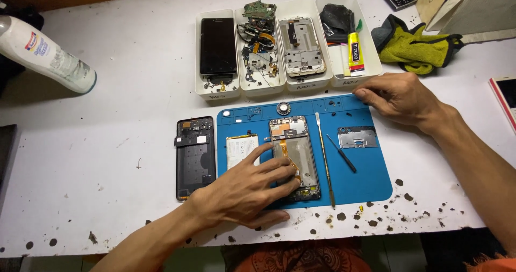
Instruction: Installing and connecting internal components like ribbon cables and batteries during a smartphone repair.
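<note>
1. a white spray bottle (pixel 51 54) lies on its side at the far left of the white table (pixel 107 105).
2. four white trays (pixel 217 89) stand side by side at the back: one with a dark phone (pixel 217 46), one with loose circuit parts (pixel 258 46), one with a bare phone frame (pixel 302 47), one with a yellow glue tube (pixel 355 52) and a dark scrap.
3. a yellow-green cloth (pixel 416 47) lies right of the trays.
4. a black back cover (pixel 194 156) lies just left of the mat.
5. a thin metal pry tool (pixel 325 159), a small black screwdriver (pixel 342 154) and a grey metal plate (pixel 357 136) lie on the right part of the mat.
6. dark specks dot the table's near edge.
</note>
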